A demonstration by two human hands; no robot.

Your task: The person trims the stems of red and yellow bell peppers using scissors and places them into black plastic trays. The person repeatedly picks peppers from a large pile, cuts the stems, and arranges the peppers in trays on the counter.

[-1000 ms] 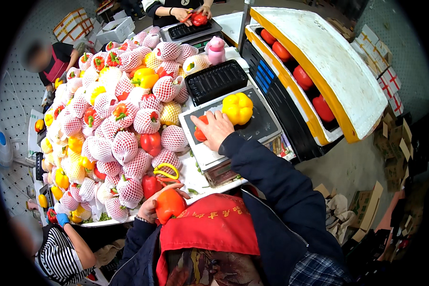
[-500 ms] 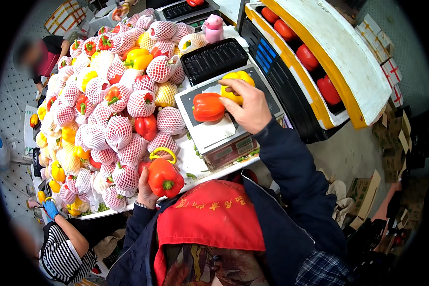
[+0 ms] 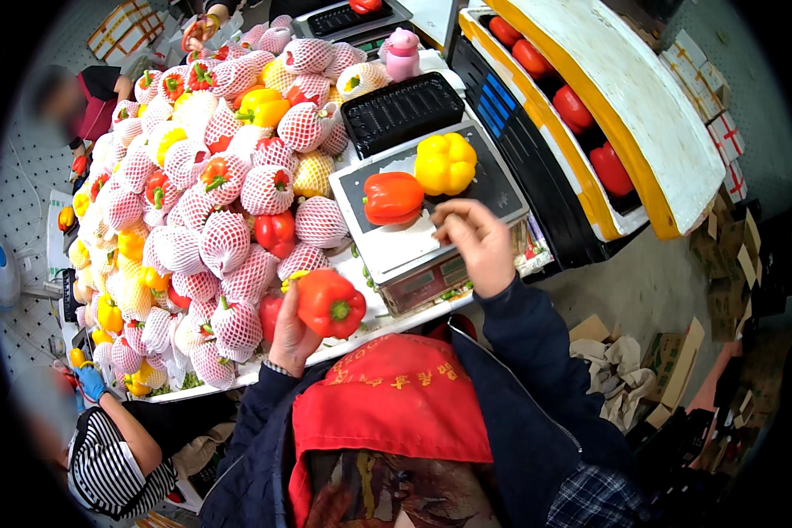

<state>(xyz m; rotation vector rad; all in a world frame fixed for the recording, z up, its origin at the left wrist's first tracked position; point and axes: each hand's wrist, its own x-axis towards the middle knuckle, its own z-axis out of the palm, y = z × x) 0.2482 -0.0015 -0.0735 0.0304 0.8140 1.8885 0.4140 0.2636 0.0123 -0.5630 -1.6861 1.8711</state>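
Observation:
My left hand [image 3: 294, 333] is wrapped round a red bell pepper [image 3: 333, 304] at the table's front edge, its green stem end toward me. A small yellow curved piece [image 3: 296, 276] shows behind that pepper; I cannot tell what it is. My right hand [image 3: 477, 242] hovers over the near edge of a weighing scale [image 3: 361, 195], holding nothing, fingers loosely bent. On the scale plate lie a red-orange bell pepper [image 3: 392, 198] and, touching it on the right, a yellow bell pepper [image 3: 446, 165]. Another red pepper [image 3: 270, 315] is partly hidden beside my left hand.
A big heap of peppers in foam nets [image 3: 224, 242] fills the table's left. Behind the scale sit a black tray [image 3: 402, 113] and a pink bottle [image 3: 402, 55]. A foam box [image 3: 581, 189] with red peppers stands right. Two co-workers are at left, one with a blue glove [image 3: 91, 384].
My right hand has let go of the yellow pepper on the scale and drawn back toward me. My left hand has moved slightly right and up with the red pepper.

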